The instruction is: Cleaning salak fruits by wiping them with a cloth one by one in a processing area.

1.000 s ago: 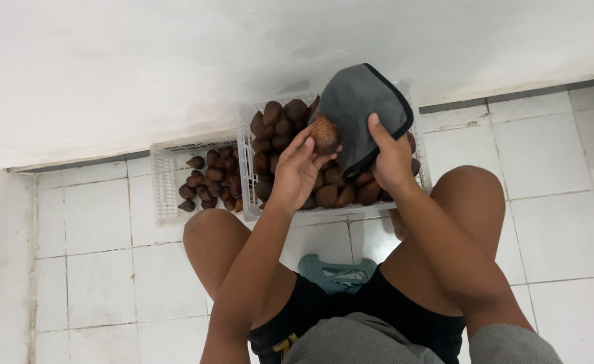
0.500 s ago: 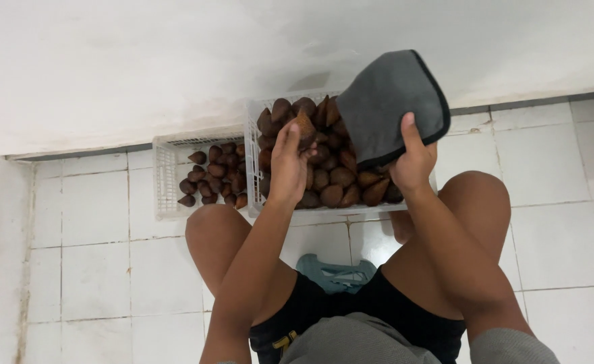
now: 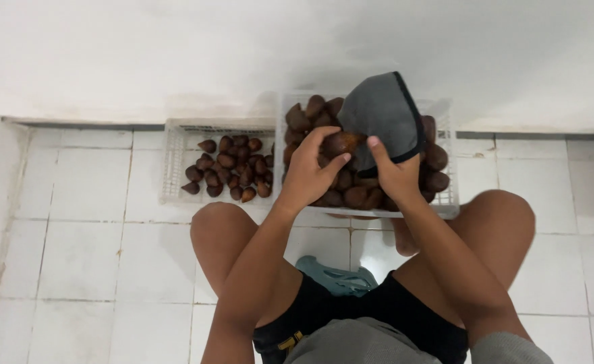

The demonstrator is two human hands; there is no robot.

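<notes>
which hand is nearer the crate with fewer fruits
Left. The left hand holds a brown fruit just right of the smaller crate; the right hand, holding the grey cloth, is farther right.

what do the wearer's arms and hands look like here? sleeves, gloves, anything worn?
Both arms are bare from wrist to above the elbow. The left hand and right hand wear no gloves, and no rings, watch or bands show. Grey sleeve edges sit at the frame bottom. Below: black shorts with a small yellow marking, knees bare.
</notes>
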